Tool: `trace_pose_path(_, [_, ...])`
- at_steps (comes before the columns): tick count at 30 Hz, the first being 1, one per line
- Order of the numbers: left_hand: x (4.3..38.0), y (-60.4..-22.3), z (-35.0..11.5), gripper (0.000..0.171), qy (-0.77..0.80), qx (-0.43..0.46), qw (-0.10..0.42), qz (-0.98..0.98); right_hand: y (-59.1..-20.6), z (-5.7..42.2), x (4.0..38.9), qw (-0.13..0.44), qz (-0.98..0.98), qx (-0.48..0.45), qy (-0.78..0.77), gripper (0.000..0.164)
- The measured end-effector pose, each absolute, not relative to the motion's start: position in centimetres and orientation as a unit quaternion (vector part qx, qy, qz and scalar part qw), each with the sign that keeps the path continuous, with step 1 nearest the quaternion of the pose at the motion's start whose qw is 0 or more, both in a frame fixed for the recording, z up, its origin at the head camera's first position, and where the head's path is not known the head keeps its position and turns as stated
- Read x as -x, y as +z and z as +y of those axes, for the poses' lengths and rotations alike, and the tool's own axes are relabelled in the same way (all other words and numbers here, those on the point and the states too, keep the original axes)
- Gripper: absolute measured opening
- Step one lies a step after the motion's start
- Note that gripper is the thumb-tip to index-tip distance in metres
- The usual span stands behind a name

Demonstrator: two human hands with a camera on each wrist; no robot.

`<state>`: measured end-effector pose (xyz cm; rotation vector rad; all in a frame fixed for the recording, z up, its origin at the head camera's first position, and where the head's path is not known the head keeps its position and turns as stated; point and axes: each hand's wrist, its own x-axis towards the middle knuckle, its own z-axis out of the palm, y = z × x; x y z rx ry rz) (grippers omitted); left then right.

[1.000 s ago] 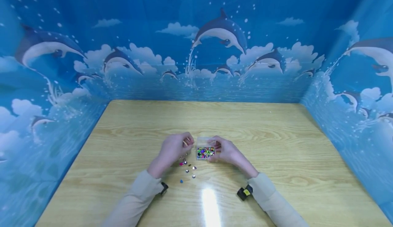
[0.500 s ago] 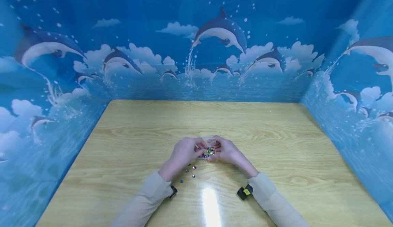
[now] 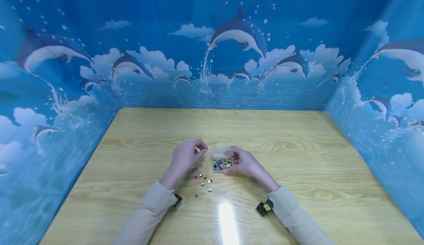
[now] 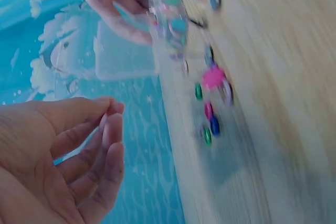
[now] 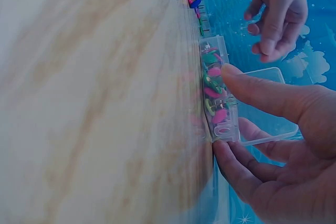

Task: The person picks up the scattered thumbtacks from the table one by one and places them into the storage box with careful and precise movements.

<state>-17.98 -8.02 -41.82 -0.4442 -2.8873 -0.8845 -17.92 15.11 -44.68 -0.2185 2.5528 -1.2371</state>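
In the head view my right hand [image 3: 245,163] grips the right side of a small clear plastic box [image 5: 227,132], its hinged lid [image 3: 218,151] standing open at the back. Colourful thumbtacks [image 3: 222,164] fill the box. My left hand [image 3: 184,157] hovers above the table, left of the box, with its fingers loosely bent. Thumb and index fingertips meet in the left wrist view, and nothing shows between them. Below that hand lie several loose thumbtacks, among them a pink thumbtack [image 4: 213,78] and a blue thumbtack [image 3: 196,195].
The wood-grain table [image 3: 281,138] stretches out on both sides of the hands. A blue dolphin-print curtain [image 3: 159,87] encloses its back and sides. Bright light reflects off the tabletop [image 3: 228,223] near the front.
Half a second ago my left hand was over the box; now it is back to the left, above the loose thumbtacks. My right hand and the box have stayed in place.
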Motion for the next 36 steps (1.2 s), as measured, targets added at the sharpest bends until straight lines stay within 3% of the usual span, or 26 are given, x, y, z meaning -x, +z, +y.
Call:
trace_pose_path(12, [18.2,-43.3,-9.9,0.01,-0.234,0.107,-0.026,-0.966,-44.7,15.1,17.8,0.15,0.891,0.074,-0.423,0.069])
trace_pose_path(27, [18.2,-43.0,-9.7,0.005,-0.247,0.084,-0.034,-0.965,-44.6,15.2,18.0,0.156,0.886,0.076,-0.43,0.069])
trace_pose_path(36, [17.5,-41.8,-8.2,0.011,-0.274,0.147,-0.005,-0.95,-44.7,15.2,18.0,0.158,0.883,0.076,-0.435,0.071])
